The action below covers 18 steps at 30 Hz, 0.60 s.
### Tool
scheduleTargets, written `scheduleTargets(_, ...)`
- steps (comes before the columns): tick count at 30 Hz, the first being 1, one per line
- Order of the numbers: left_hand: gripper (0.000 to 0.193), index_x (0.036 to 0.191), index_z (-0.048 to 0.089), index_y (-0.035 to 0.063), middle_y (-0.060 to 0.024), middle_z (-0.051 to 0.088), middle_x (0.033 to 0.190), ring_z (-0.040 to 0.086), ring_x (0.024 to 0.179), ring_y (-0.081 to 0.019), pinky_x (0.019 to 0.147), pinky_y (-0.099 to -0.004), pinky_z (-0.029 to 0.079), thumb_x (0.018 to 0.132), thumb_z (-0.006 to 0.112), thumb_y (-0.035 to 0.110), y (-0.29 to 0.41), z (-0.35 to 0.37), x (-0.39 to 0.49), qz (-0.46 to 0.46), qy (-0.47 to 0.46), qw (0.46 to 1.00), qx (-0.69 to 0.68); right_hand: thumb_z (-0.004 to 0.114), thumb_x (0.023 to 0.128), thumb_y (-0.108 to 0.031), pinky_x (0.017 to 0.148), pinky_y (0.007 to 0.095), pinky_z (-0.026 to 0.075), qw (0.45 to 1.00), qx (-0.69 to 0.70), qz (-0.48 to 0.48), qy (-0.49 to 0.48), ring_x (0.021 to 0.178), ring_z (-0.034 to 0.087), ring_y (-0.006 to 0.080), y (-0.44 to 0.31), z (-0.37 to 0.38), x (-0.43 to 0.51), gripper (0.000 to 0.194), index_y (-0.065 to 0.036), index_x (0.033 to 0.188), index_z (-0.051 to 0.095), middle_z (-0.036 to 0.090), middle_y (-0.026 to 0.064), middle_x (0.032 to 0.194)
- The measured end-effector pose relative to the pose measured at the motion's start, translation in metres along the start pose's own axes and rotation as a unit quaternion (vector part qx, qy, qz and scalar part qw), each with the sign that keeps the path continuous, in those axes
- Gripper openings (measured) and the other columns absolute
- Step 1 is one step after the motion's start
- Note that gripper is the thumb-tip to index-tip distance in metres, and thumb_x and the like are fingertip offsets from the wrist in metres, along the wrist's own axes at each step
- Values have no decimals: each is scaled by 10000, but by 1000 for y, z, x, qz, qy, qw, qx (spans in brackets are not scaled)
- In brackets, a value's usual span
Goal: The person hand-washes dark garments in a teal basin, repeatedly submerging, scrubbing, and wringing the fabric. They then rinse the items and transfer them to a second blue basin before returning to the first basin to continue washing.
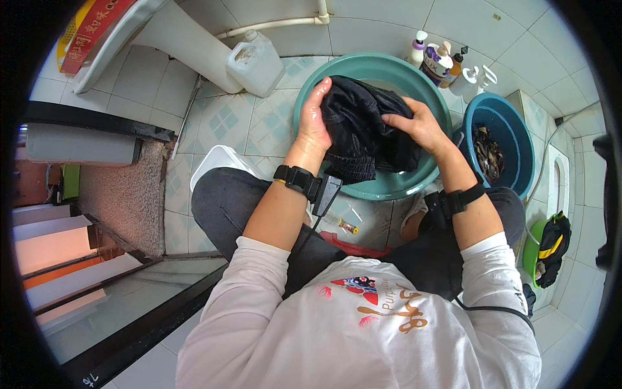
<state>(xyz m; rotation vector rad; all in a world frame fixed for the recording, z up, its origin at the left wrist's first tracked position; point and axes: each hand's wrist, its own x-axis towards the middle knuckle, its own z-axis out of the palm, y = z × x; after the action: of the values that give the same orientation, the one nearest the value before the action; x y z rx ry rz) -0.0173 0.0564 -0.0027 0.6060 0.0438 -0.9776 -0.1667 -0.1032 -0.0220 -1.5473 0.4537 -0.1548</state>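
Note:
A wet black garment (371,124) with a gathered elastic band is held up over a large green plastic basin (374,192). My left hand (316,116) grips its left side, thumb uppermost and the other fingers hidden by the cloth. On the right side, my right hand (422,124) pinches the fabric between thumb and fingers. Water shows in the basin behind the garment, and both hands look wet. Black straps with small devices sit around both wrists.
Right of the basin stands a blue bucket (525,146) with dark contents. Several pump bottles (437,63) line the wall behind. A translucent plastic jug (257,63) stands by the sink pedestal (194,44). A green tub (532,243) with dark clothes lies far right, near a squat toilet (559,180).

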Motion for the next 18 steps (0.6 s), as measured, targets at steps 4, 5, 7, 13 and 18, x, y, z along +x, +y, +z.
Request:
scheduleTargets(4,373,1181,541,-14,-89,604,1122,578,1011,-185,896,-317,455,891,615,209,-18,-13,14,76,-4,984,161,594,797,-91,800,307,504,946,312,24,87,899,613,189,-14,-6,8,359,-13,1146,567,633,87,984)
scheduleTargets(5,383,1199,535,11,-105,598,1152,583,1027,-208,901,-342,468,884,624,209,-23,-17,16,79,1,981,176,590,801,-103,803,312,505,925,364,41,103,917,608,195,-16,-4,9,356,-17,1145,566,630,92,998)
scheduleTargets(7,373,1222,528,44,-100,574,1191,564,1049,-210,918,-343,458,892,610,198,-33,-22,23,96,47,977,184,598,818,-147,823,328,501,928,335,40,158,960,600,206,-20,7,12,329,-20,1121,569,627,92,1026)
scheduleTargets(13,389,1188,542,45,-102,584,1146,549,1059,-229,953,-378,433,953,461,343,-63,-7,22,-14,-8,991,-133,605,852,-280,726,401,504,896,-271,-249,247,824,619,344,-37,64,14,196,-85,862,616,636,168,843)
scheduleTargets(18,273,905,582,11,-80,567,866,524,819,-183,702,-364,453,912,411,224,-75,7,18,83,201,922,321,525,878,-346,596,483,491,859,-356,-129,346,684,605,426,-36,72,15,323,-52,778,614,610,223,707)
